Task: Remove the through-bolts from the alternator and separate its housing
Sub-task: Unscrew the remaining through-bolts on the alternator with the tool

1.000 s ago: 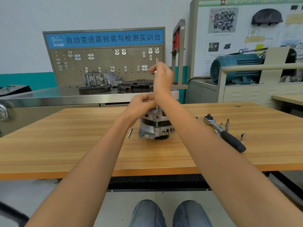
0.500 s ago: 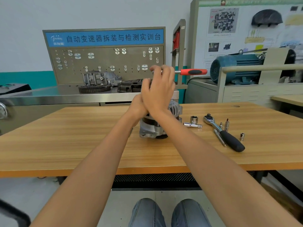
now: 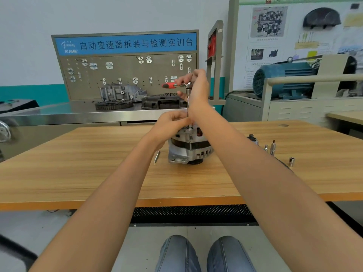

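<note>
A silver alternator (image 3: 189,149) stands upright on the wooden table (image 3: 98,173). My right hand (image 3: 196,89) grips the head of a ratchet with a red handle (image 3: 169,85) that points left. Its long extension (image 3: 188,104) runs straight down to a bolt on top of the housing. My left hand (image 3: 172,122) pinches the lower end of the extension just above the alternator. One removed through-bolt (image 3: 156,157) lies on the table left of the alternator.
To the right lie a black-handled ratchet (image 3: 255,141), partly hidden by my right arm, upright bits (image 3: 272,148) and a small socket (image 3: 291,161). Behind stand a steel bench with gearbox parts (image 3: 121,95) and a blue motor (image 3: 282,79).
The red ratchet handle swung from pointing right to pointing left. My right hand turned with it on top of the extension. My left hand stayed at the alternator's top.
</note>
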